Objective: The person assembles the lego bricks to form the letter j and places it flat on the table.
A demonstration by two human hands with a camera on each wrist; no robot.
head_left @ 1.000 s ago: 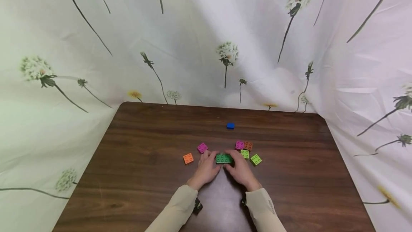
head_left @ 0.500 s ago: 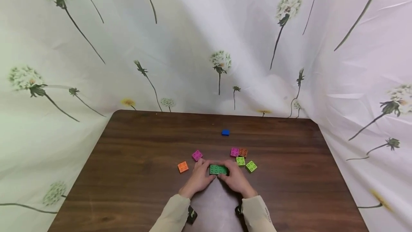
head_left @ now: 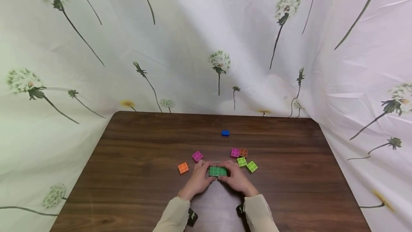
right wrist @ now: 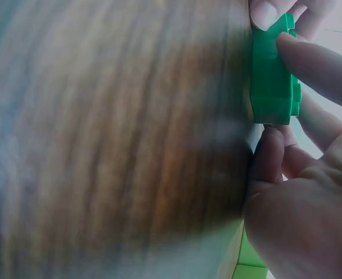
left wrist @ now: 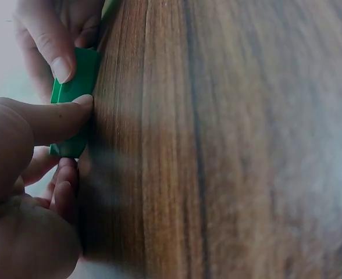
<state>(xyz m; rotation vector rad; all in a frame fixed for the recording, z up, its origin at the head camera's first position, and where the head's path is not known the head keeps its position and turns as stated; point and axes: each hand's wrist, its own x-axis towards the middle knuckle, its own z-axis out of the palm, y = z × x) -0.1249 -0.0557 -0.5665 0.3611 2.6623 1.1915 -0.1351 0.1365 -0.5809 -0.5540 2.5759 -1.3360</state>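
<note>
A long green toy building brick (head_left: 217,171) lies between my two hands, studs upward, at the middle of the dark wooden table. My left hand (head_left: 197,181) grips its left end; in the left wrist view the thumb (left wrist: 63,121) presses on the near side. From the right, my right hand (head_left: 239,179) holds the other end, and its thumb (right wrist: 316,61) lies against the near side in the right wrist view. Both hands' other fingers curl round the ends and far side, partly hidden. The brick appears to rest on or just above the tabletop.
Left of the hands lie an orange brick (head_left: 183,168) and a magenta brick (head_left: 197,156). To the right are another magenta brick (head_left: 235,153), a brown brick (head_left: 243,153) and two lime bricks (head_left: 241,162). A blue brick (head_left: 225,133) sits farther back, before the flowered curtain (head_left: 180,63).
The head view has tilted up a little. Both hands keep hold of the green brick, which has come slightly nearer to me, and the thumbs now sit closer together along its near side.
</note>
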